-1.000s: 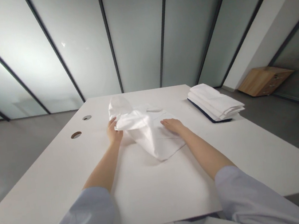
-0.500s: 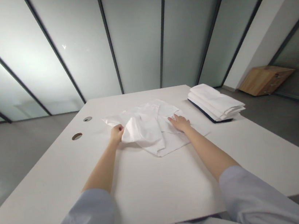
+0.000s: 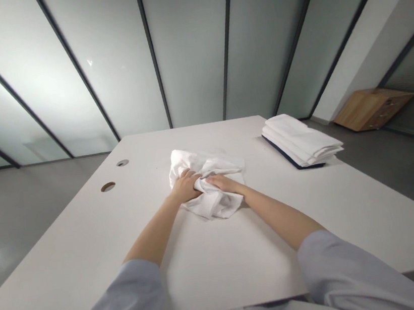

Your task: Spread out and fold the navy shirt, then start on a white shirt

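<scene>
A white cloth (image 3: 223, 206) lies crumpled into a bunch on the table in front of me, its folds hiding whether it is a garment. From its left side my left hand (image 3: 187, 185) grips it, fingers curved over the gathered fabric. Opposite, my right hand (image 3: 226, 183) presses in from the right, with its fingertips partly sunk in the folds. The two hands almost meet at the middle of the bunch.
The white table (image 3: 229, 264) has a round hole (image 3: 108, 187) and a second hole (image 3: 122, 163) on its left. At the right edge sits a stack of folded white cloths (image 3: 300, 137) on a dark flat piece (image 3: 287, 157). A wooden cabinet (image 3: 367, 109) stands beyond.
Both hands have moved inward, toward each other. The cloth, spread wide before, is now gathered into a smaller crumpled bunch. My right hand has gone from lying spread on it to gripping it.
</scene>
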{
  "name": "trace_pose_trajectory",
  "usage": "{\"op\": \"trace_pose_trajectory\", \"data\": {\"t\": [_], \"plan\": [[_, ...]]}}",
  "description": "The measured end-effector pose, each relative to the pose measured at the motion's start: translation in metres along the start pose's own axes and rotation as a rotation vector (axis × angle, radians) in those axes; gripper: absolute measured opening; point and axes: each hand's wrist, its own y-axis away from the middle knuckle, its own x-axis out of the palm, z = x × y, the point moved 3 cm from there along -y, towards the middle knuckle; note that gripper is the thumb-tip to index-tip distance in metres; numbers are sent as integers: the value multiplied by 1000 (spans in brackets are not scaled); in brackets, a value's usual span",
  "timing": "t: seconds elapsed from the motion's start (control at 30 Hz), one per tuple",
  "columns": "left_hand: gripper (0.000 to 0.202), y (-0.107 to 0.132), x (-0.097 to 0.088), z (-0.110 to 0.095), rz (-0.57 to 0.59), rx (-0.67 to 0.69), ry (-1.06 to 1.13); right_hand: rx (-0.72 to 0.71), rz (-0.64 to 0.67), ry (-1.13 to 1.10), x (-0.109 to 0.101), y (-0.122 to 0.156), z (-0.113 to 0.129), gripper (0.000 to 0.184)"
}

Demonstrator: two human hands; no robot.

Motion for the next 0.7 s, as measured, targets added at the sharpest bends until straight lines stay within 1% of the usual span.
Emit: {"op": "trace_pose_trajectory", "data": {"t": [0.07, 0.13, 0.23, 0.3, 0.33, 0.43, 0.5, 0.53, 0.6, 0.63, 0.67, 0.7], "plan": [[43, 0, -5, 8, -13, -55, -5, 42, -147, -9, -8, 4, -7, 43], [33, 2, -10, 19, -30, -181, -48, 85, -332, -13, -22, 10, -18, 44], [31, 12, -19, 50, -91, -476, -116, 178, -590, -50, -42, 21, -37, 37], [32, 27, -26, 77, -153, -686, -130, 261, -693, -105, -50, 26, -50, 34], [32, 36, -30, 92, -198, -769, -131, 293, -732, -133, -52, 27, -55, 33], [29, 66, -41, 133, -339, -963, -114, 316, -793, -172, -54, 27, -61, 31], [25, 85, -48, 152, -431, -1059, -82, 294, -795, -154, -53, 26, -59, 32], [25, 93, -51, 157, -465, -1119, -74, 282, -788, -139, -53, 26, -57, 32], [30, 102, -58, 159, -557, -1194, -66, 264, -769, -108, -51, 26, -54, 32], [36, 102, -63, 155, -622, -1190, -72, 258, -760, -97, -51, 26, -52, 32], [40, 99, -67, 149, -697, -1147, -82, 251, -753, -92, -50, 26, -51, 32], [44, 93, -71, 140, -767, -1074, -92, 246, -750, -92, -50, 26, -50, 32]]}}
